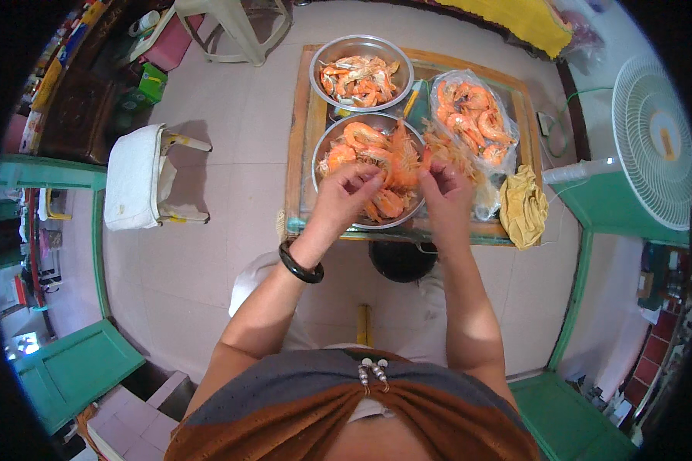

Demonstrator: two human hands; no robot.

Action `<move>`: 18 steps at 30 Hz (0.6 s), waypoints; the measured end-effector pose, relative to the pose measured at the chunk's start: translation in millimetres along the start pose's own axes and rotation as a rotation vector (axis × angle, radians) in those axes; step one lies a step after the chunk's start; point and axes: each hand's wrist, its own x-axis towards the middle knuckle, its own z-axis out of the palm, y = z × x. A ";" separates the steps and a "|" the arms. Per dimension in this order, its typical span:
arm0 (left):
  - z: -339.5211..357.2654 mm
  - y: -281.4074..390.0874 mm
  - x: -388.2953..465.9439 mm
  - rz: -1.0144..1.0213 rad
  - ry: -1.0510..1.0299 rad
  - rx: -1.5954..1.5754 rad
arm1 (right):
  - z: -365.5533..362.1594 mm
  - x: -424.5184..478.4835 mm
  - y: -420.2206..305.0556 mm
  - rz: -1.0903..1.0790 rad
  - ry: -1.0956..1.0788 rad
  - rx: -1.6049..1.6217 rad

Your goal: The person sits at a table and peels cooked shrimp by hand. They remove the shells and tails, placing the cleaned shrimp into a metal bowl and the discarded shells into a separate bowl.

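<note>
Both hands are over the near steel bowl [316, 151], which is heaped with orange cooked shrimp [364, 137]. My left hand [350, 187] hovers at its left front, thumb and forefinger curled close together. Whether anything is pinched there cannot be made out. At the bowl's right edge, my right hand [448, 187] grips a small orange shrimp piece [426, 157] between thumb and fingers. Just beyond that hand lies a pile of pale shrimp shells [451, 144]. Behind, a second steel bowl [406, 86] holds more shrimp pieces, and a clear plastic bag [473, 115] contains whole shrimp.
Everything stands on a low wood-framed table [297, 150] with a glass top. A crumpled yellow cloth [523, 210] hangs at its right front corner. Beneath the front edge is a black bucket [402, 262]. A white-covered stool [134, 177] is left; a fan [657, 144] stands right.
</note>
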 end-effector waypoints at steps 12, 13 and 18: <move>-11.5 3.4 6.1 -0.133 -0.031 -0.219 | 25.3 -17.5 32.7 0.213 -0.043 0.139; -11.7 3.0 8.5 -0.099 -0.006 -0.225 | 22.8 -14.9 32.0 0.100 0.031 0.032; -21.4 -6.1 13.0 -0.015 0.014 -0.134 | 12.2 -1.6 -3.9 -0.477 0.136 -0.445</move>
